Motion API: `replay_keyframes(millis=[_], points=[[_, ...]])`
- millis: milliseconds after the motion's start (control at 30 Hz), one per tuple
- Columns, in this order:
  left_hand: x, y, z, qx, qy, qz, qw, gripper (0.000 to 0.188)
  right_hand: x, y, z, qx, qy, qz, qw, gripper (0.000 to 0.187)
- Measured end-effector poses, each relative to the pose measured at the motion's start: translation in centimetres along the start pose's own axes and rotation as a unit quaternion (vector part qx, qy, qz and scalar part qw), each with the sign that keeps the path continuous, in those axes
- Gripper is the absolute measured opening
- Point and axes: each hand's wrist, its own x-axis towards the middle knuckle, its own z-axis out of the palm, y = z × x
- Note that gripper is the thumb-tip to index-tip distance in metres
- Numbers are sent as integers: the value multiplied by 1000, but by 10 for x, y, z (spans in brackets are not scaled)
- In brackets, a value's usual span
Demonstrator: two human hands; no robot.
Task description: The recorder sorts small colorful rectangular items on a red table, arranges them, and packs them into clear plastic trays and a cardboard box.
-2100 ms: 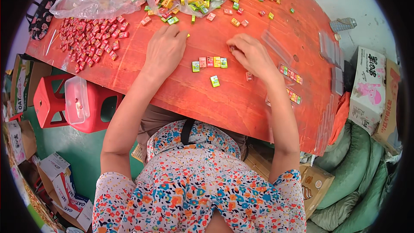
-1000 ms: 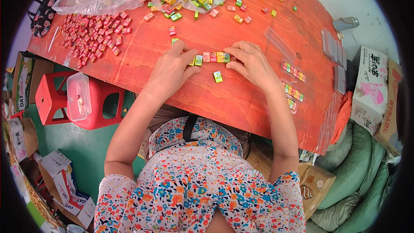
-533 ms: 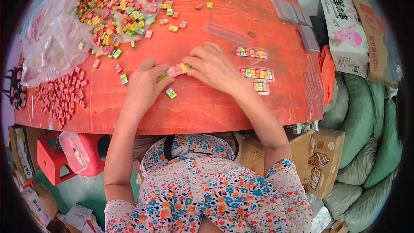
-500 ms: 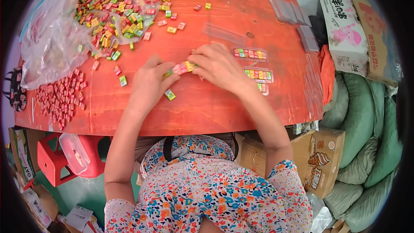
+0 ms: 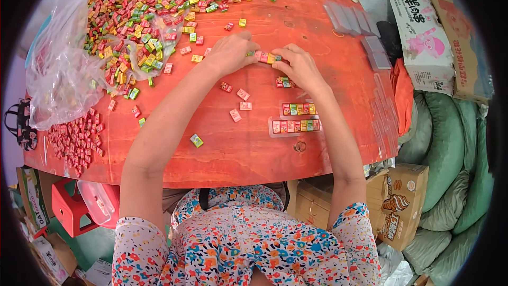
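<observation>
I have both hands out over the red table (image 5: 238, 167), working from opposite ends of one short row (image 5: 266, 57) of small boxes in green, red, pink and yellow. The left hand (image 5: 235, 53) pinches the row's left end, and the right hand (image 5: 296, 66) pinches its right end between thumb and fingers. I cannot tell whether the row touches the table or is raised off it. Nearer the body, beside the right forearm, I see three packed rows (image 5: 299, 109) lying one below another; a clear tray (image 5: 286, 134) shows around the nearest. Four loose red boxes (image 5: 243, 94) lie between the forearms, and a green-and-yellow box (image 5: 197, 140) lies apart from them, nearer the table's front edge. To the left, a red pile (image 5: 76, 137) sits below a clear bag (image 5: 63, 79), with a big mixed heap (image 5: 143, 21) spread beyond it. At the far right I make out stacked clear plastic (image 5: 350, 18) and, off the table, a white carton (image 5: 422, 42).
</observation>
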Motion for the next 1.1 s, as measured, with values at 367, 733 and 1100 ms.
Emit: replay_keyframes(millis=[367, 733, 1100], points=[[-45, -13, 15, 131, 70, 83, 985, 73, -19, -9, 4, -59, 18, -35, 997, 50], [-30, -10, 16, 65, 101, -75, 990, 31, -10, -6, -8, -119, 56, 27, 991, 46], [-5, -13, 18, -249, 100, -270, 925, 33, 9, 8, -11, -5, -20, 226, 974, 46]])
